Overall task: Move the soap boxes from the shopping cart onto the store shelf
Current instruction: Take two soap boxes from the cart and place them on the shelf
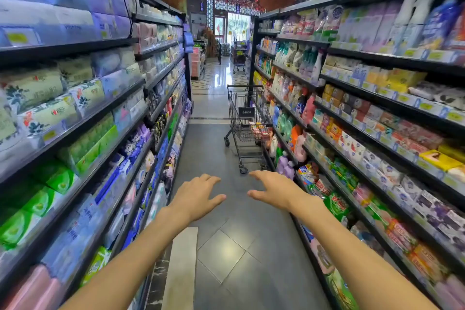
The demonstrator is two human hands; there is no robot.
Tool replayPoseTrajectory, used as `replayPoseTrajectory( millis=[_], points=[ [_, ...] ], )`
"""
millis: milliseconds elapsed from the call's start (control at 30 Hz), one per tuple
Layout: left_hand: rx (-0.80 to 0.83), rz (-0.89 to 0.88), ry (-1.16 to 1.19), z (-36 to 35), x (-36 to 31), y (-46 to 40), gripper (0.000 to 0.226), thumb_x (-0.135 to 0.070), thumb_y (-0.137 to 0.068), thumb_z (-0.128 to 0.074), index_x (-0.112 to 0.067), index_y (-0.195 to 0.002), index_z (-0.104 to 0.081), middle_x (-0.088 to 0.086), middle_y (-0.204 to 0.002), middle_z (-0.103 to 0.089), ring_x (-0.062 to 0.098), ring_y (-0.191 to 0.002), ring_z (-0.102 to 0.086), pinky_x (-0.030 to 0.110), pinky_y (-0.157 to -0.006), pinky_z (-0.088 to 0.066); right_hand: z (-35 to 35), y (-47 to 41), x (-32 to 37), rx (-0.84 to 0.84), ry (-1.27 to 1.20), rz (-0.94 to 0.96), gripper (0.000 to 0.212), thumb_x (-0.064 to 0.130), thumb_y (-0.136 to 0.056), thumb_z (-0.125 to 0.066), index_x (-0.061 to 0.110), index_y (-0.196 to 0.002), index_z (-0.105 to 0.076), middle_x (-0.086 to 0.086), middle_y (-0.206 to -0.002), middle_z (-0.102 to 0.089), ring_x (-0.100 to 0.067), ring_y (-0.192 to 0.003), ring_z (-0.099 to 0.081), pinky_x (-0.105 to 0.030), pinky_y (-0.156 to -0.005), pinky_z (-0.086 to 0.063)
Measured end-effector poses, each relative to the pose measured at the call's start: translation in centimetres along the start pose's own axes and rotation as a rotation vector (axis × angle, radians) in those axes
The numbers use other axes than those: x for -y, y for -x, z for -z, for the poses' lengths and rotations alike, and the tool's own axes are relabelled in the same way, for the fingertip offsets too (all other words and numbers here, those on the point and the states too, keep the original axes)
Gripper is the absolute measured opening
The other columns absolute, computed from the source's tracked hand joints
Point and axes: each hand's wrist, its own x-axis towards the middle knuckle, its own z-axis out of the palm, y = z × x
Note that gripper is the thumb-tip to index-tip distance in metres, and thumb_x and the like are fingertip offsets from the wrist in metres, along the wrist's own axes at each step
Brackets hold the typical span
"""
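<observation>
A wire shopping cart stands in the aisle against the right-hand store shelf, its basket holding a low layer of soap boxes in pink, red and yellow; their labels are too small and too screened by the mesh to read. The shelf beside it carries rows of small boxed bars, bottles of detergent lower down and wrapped packs above. The opposite shelving holds tissue and paper packs, blurred at the near edge. Both forearms are cut off by the bottom of the frame. The left hand and right hand reach forward over the grey floor, palms down, fingers spread and relaxed, holding nothing. The cart and its boxes lie well ahead of both hands, slightly nearer the right one.
</observation>
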Motion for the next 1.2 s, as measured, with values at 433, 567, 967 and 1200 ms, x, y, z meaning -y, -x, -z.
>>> replayPoseTrajectory(
  millis=[433,567,967,1200],
  points=[
    [-0.083,-0.035,-0.023,-0.4,14.5,-20.7,0.087,-0.074,-0.078,-0.017,-0.024,-0.143,-0.048,0.0,-0.143,-0.051,0.023,-0.132,-0.048,0.045,-0.108,-0.04,0.3,-24.8,-1.3,-0.064,0.102,-0.03,0.072,0.056,-0.091,-0.055,0.025,-0.151,-0.032,-0.006,-0.144,-0.048,-0.029,-0.129,-0.049,-0.041,-0.101,-0.044],
    [-0.086,-0.003,-0.018,-1.1,18.2,-27.2,0.078,-0.072,-0.087,-0.025,-0.025,-0.146,-0.044,-0.002,-0.146,-0.048,0.021,-0.135,-0.044,0.043,-0.109,-0.038,-0.6,-32.6,-3.0,-0.084,0.085,-0.036,0.071,0.055,-0.091,-0.055,0.025,-0.151,-0.032,-0.005,-0.147,-0.045,-0.028,-0.131,-0.047,-0.043,-0.103,-0.043],
    [-0.056,0.051,-0.033,-4.6,27.2,-52.1,0.093,-0.074,-0.074,-0.009,-0.027,-0.148,-0.041,-0.001,-0.15,-0.043,0.02,-0.139,-0.04,0.039,-0.11,-0.035,-1.8,-58.9,-13.1,-0.076,0.042,-0.024,0.067,0.052,-0.092,-0.054,0.026,-0.15,-0.032,-0.002,-0.148,-0.043,-0.026,-0.131,-0.047,-0.042,-0.099,-0.044],
    [-0.02,0.065,-0.024,-6.5,32.4,-67.1,0.093,-0.076,-0.075,-0.008,-0.027,-0.147,-0.04,-0.003,-0.148,-0.044,0.021,-0.136,-0.044,0.039,-0.105,-0.041,-0.4,-73.5,-19.4,-0.027,0.013,-0.043,0.064,0.05,-0.093,-0.054,0.024,-0.148,-0.033,-0.005,-0.144,-0.046,-0.03,-0.127,-0.048,-0.044,-0.099,-0.045]
  ],
)
